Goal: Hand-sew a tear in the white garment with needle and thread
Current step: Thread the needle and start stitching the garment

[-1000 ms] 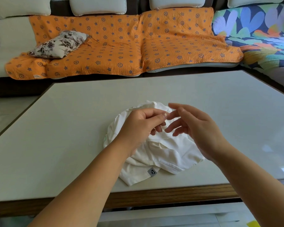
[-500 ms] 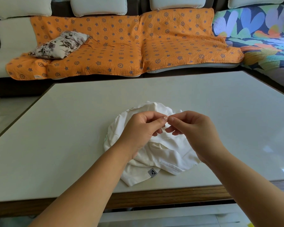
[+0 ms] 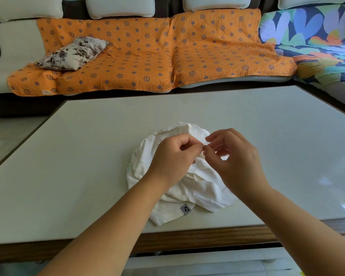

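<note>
Fingers (image 3: 193, 146) of the left hand (image 3: 173, 156) are curled, thumb and forefinger pinched on what is judged to be thread (image 3: 203, 167). The white garment (image 3: 187, 188) lies bunched on the table (image 3: 88, 156), directly beneath both hands. The right hand (image 3: 235, 158) has its thumb and forefinger bent close to that pinch; whether they grip cannot be told. Recommendation: hold the left pinch steady, keep the strand taut, and work close above the cloth. No needle can be made out. The tear is not visible.

Home living room: corner sofa (image 3: 187, 46), floral cushion (image 3: 72, 53), low table (image 3: 88, 156).
</note>
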The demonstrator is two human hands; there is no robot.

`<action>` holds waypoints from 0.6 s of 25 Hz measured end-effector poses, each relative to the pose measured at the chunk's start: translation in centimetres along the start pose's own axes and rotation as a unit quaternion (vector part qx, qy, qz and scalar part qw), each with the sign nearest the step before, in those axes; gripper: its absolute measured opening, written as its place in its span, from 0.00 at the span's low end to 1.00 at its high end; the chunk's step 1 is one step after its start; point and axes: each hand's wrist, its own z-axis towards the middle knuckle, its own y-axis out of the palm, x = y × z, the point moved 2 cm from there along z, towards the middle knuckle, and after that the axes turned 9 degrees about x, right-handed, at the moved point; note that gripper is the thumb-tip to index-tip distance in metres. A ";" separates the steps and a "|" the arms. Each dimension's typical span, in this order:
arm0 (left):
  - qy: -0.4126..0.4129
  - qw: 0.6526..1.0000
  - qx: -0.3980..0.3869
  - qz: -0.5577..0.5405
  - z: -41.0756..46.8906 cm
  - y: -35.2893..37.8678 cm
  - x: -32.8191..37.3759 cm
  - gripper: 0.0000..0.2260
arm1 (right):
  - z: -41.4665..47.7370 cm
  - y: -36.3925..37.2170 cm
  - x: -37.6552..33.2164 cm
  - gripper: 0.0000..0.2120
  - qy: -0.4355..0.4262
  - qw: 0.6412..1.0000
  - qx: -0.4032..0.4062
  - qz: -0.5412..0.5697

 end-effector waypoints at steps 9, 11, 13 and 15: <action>-0.030 0.998 -0.060 0.015 0.4 -0.2 -0.2 0.07 | 0.4 -0.2 -0.2 0.05 -0.127 0.991 -0.016 -0.029; -0.033 0.997 -0.061 0.021 0.5 -0.3 -0.3 0.07 | 0.4 -0.1 -0.1 0.04 -0.111 0.993 -0.023 -0.026; -0.026 0.997 -0.058 0.033 0.4 -0.4 -0.3 0.06 | 0.4 -0.1 0.0 0.04 -0.086 0.996 -0.030 -0.024; 0.008 0.997 -0.042 0.066 0.3 -0.3 -0.4 0.05 | 0.5 -0.1 0.1 0.06 -0.038 0.999 -0.033 -0.017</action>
